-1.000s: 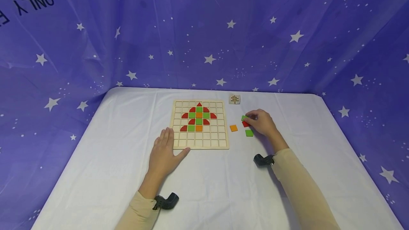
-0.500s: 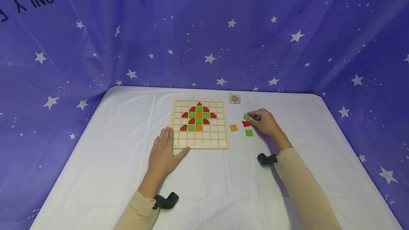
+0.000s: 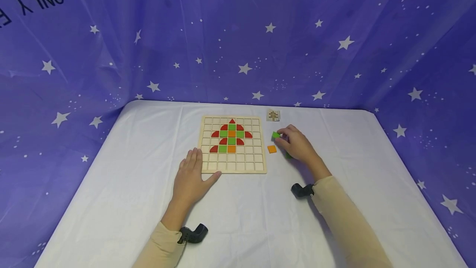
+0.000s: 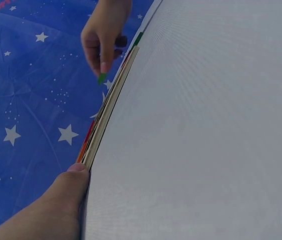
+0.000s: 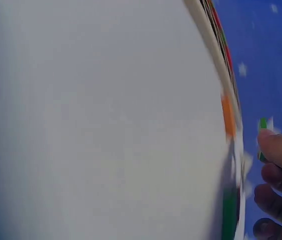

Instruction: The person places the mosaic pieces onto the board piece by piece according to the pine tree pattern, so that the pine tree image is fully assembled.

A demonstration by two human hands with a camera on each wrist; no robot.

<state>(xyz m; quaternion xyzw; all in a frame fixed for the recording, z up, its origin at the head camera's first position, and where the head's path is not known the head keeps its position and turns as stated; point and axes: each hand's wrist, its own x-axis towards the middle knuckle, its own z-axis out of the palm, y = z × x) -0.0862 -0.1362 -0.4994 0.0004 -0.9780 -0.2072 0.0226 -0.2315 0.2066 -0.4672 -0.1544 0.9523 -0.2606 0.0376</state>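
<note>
My right hand [image 3: 295,144] pinches a green square tile [image 3: 275,135] between thumb and fingertips, just right of the wooden grid board [image 3: 253,164]. In the right wrist view the tile [image 5: 263,123] pokes out past the thumb, above the table. My left hand [image 3: 189,181] lies with straight fingers on the board's lower left edge, its thumb at the near edge. On the board, red, green and orange tiles form a tree-like pattern. An orange tile [image 3: 272,149] lies beside the board. Another green tile [image 3: 288,156] is mostly covered by my right hand.
A small picture card [image 3: 273,115] with a tree-like pattern lies beyond the board, toward the back. White cloth [image 3: 238,218] covers the table. A purple-blue star-patterned curtain [image 3: 208,44] hangs behind and at both sides.
The right hand has picked up the upper green tile and moved left with it toward the board. The red tile is now hidden behind that hand. The left hand has not moved.
</note>
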